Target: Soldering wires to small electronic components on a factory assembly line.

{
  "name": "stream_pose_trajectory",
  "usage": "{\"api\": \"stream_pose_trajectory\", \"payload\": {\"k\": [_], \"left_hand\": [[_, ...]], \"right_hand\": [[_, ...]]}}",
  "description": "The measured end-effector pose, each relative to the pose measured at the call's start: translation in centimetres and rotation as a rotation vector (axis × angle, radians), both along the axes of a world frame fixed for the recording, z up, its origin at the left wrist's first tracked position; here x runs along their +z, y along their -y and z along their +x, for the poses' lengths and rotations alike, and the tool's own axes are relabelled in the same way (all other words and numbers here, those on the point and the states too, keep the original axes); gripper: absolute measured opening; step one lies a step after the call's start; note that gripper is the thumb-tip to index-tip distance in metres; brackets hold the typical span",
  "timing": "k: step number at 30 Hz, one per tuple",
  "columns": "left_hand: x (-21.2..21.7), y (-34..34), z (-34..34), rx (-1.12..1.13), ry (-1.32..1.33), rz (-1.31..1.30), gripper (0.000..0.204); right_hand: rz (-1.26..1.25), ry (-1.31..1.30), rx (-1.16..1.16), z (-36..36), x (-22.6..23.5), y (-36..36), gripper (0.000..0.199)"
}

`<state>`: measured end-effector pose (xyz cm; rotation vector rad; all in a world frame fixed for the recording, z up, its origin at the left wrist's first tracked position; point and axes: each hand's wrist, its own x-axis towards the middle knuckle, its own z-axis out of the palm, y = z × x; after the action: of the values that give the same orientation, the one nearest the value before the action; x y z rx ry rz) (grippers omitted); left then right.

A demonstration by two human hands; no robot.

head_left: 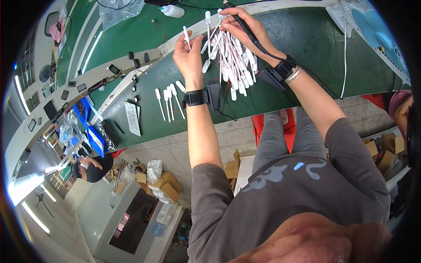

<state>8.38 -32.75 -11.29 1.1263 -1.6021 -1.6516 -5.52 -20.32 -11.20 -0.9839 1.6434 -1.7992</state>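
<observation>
1. Here's the left hand (188, 59), fingers pinched around one small white stick (186, 34), held above the green worktop (302, 48), left of the pile.
2. Over to the right hand (260, 31): fingers closed around a black pen-shaped tool (247, 30), its cable trailing past the wrist, fingertips near the pile's top edge.
3. Between the forearms, a big pile of white sticks (239, 74) with thin wires, heaped and crisscrossed on the worktop!
4. Left of the left wrist, more loose sticks (171, 103) lie roughly side by side.
5. Up top, a white bottle (173, 11) lies tipped over.
</observation>
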Motion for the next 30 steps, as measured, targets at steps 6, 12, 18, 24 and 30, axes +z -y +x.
{"api": "stream_pose_trajectory", "payload": {"k": [6, 12, 18, 24, 30], "left_hand": [[2.3, -0.3, 0.6, 0.035, -0.055, 0.088, 0.025], [3.8, -0.2, 0.3, 0.126, -0.1, 0.024, 0.025], [3.9, 0.0, -0.2, 0.146, -0.148, -0.061, 0.023], [3.7, -0.6, -0.3, 0.061, -0.147, 0.004, 0.022], [2.6, -1.3, -0.2, 0.023, -0.035, -0.126, 0.021]], "right_hand": [[0.005, -0.036, -0.006, -0.1, 0.2, -0.2, 0.029], [0.038, -0.074, -0.007, -0.2, 0.4, -0.6, 0.029], [0.034, -0.064, -0.012, 0.1, 0.3, -0.9, 0.029], [0.026, -0.058, -0.03, 0.0, 0.3, -0.8, 0.029], [0.04, -0.039, -0.041, 0.2, 0.4, -0.8, 0.029]]}}
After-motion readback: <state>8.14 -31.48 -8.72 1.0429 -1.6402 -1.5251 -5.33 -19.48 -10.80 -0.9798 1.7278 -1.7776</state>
